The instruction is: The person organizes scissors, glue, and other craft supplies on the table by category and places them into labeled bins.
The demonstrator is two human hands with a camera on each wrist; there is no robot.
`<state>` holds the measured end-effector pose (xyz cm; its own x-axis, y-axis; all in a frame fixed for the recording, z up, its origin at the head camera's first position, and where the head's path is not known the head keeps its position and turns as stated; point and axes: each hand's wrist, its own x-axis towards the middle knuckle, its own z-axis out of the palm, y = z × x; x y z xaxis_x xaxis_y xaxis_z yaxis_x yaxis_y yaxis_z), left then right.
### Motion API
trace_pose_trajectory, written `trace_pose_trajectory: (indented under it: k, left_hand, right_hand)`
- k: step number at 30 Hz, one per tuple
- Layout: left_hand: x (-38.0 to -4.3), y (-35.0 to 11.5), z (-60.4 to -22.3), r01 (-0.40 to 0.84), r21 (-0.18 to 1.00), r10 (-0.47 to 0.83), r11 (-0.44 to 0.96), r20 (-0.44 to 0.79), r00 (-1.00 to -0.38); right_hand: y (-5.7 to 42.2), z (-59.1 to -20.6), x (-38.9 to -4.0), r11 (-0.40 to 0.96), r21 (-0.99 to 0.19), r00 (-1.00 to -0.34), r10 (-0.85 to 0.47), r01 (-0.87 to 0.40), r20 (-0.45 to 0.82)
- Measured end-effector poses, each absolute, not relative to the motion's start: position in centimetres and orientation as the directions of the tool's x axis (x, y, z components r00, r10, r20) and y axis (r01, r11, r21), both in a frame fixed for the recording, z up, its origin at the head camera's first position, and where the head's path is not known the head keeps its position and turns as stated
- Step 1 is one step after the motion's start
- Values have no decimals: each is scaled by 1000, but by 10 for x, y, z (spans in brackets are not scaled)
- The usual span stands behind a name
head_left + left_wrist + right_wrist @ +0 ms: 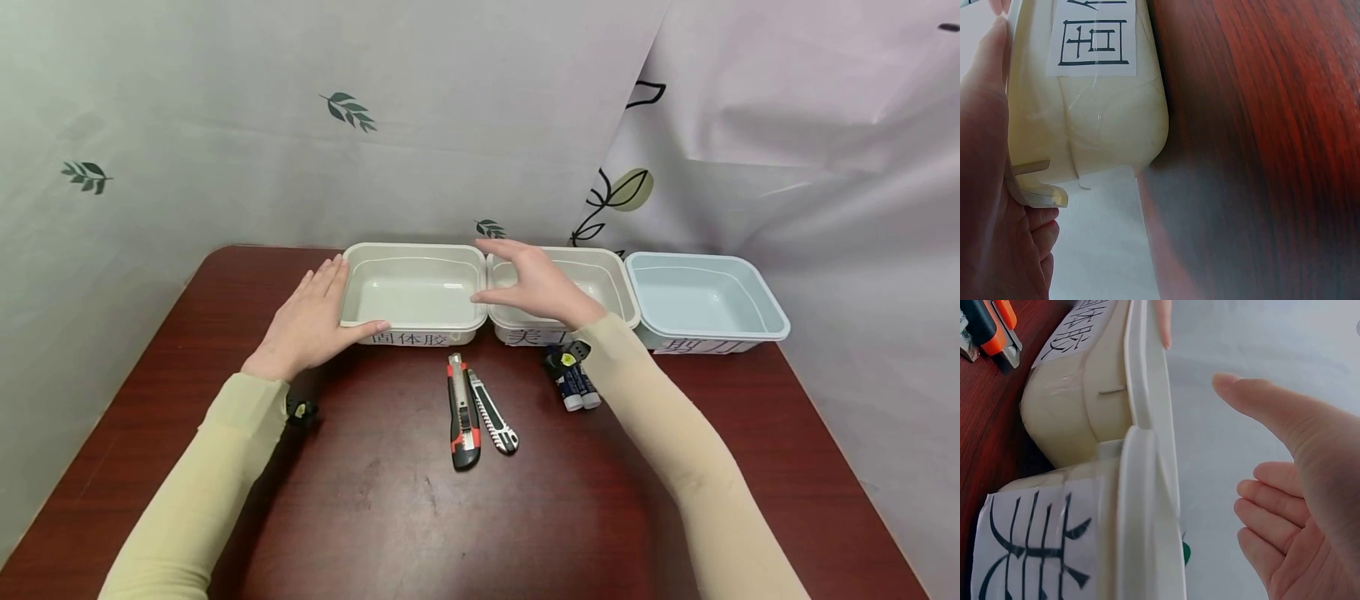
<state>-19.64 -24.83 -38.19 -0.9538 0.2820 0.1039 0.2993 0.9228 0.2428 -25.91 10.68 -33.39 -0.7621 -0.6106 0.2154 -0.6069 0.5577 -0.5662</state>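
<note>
My left hand [311,321] rests against the left end of the left cream plastic bin [360,322], fingers straight along its side and thumb on the front rim. In the left wrist view, that hand [988,162] touches the rim beside the paper label [1094,40]. Above the middle cream bin [630,315], near where the two bins meet, my right hand [536,283] hovers with thumb and fingers spread apart and nothing between them. The right wrist view shows this hand [1297,494] clear of both rims.
A red-black utility knife [464,417] and a white-black utility knife [495,414] lie before the bins. Dark glue sticks [572,385] lie partly beneath the right wrist. At right stands a light blue bin [720,325]. A patterned curtain [450,125] hangs behind the dark red table [412,533].
</note>
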Motion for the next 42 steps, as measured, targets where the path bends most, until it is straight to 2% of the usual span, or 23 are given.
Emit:
trace_pose_trajectory:
  k: [9,20,29,42]
  left_hand:
    - [-197,-247,-382,305,244,285,921,115,-952]
    - [-196,-248,-383,309,234,286,922,127,-950]
    - [-197,-247,-383,314,240,291,919,127,-948]
    - [-198,-246,-383,316,239,294,918,125,-948]
  right_hand:
    - [123,-324,-249,552,-552,-757,-602,-625,255]
    - [145,-318,-235,528,-508,-717,-623,-681,313]
    - [160,-315,-221,551,-462,-710,-627,-695,321]
    - [184,-319,-199,506,-469,-675,-661,-724,329]
